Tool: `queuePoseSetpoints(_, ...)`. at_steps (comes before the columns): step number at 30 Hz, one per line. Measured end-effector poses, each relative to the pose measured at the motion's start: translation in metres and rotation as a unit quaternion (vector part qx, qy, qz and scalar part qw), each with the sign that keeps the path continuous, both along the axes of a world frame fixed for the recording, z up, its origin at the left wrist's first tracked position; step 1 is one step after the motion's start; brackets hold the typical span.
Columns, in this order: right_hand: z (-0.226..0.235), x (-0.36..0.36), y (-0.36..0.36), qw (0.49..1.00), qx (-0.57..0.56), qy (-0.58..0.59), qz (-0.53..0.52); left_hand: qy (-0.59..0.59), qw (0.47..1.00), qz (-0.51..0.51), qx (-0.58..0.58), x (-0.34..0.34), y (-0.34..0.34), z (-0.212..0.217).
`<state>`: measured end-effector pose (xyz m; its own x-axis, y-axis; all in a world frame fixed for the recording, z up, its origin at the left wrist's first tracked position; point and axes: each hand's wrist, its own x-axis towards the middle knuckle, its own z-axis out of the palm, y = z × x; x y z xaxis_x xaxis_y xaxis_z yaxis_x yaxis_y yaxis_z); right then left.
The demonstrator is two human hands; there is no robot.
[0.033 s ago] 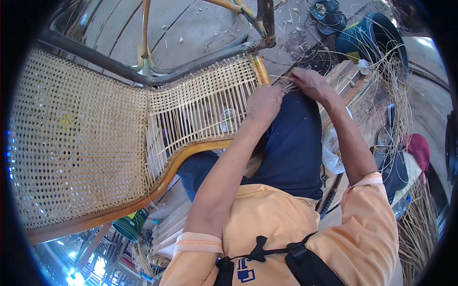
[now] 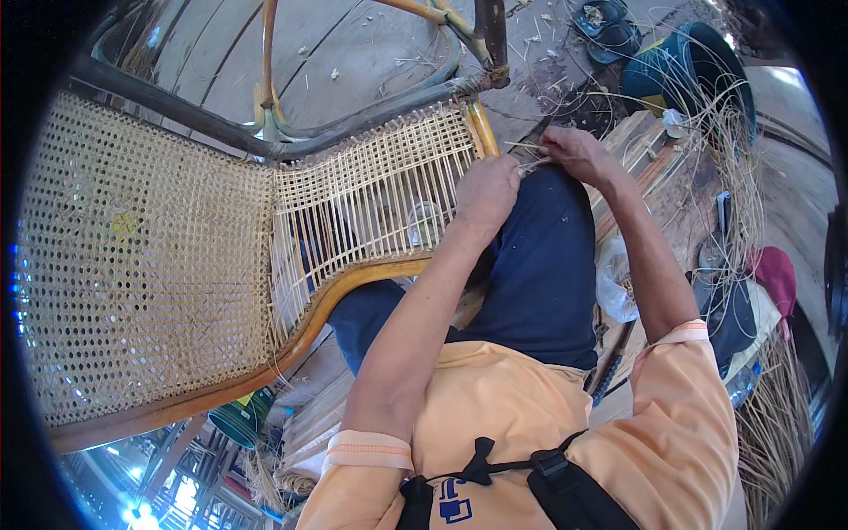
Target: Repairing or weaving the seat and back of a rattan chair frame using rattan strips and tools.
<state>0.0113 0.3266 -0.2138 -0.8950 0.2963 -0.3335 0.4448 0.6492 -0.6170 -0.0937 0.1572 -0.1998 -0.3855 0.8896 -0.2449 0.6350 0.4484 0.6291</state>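
My left hand [image 2: 487, 190] is closed beside the right end of the chair's woven part, above my thigh. Close to it on the right, my right hand [image 2: 576, 154] is pinched, and thin pale cane strands [image 2: 533, 163] stretch between the two hands. A short strand end sticks out to the left of my right fingers. The chair has a tight cane mesh [image 2: 141, 265] at left and a looser section of open cane strips [image 2: 371, 190] nearest my left hand. A bent, varnished rattan rail [image 2: 353, 281] edges it; my fingertips are partly hidden.
A dark green bucket [image 2: 715, 75] lies tipped at upper right, with loose cane strands trailing from it. Nearby are sandals [image 2: 609, 35], a clear plastic bag [image 2: 616, 281], a dark red cloth item [image 2: 774, 283] and a cane bundle [image 2: 770, 415]. Another green bucket [image 2: 241, 415] sits below the chair.
The strand ends between my hands have shifted slightly, and my right fingers have turned a little. The chair has stayed in place.
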Motion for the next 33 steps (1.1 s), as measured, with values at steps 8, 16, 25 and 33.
queuePoseSetpoints(8,-0.046,0.026,0.032,0.997,-0.020,-0.068,-0.012,0.062,0.996,-0.042,0.046,0.010,0.003,-0.007)
queuePoseSetpoints(16,0.042,-0.062,-0.023,0.942,-0.284,0.067,-0.166,0.141,0.975,-0.111,-0.130,0.013,0.009,-0.022)
queuePoseSetpoints(25,-0.019,-0.066,-0.042,0.972,-0.206,-0.102,-0.052,-0.023,0.993,0.099,0.061,-0.022,-0.048,0.028)
queuePoseSetpoints(33,-0.008,-0.061,-0.051,0.984,-0.122,-0.116,-0.054,0.048,0.983,0.179,-0.005,-0.033,-0.044,-0.006)
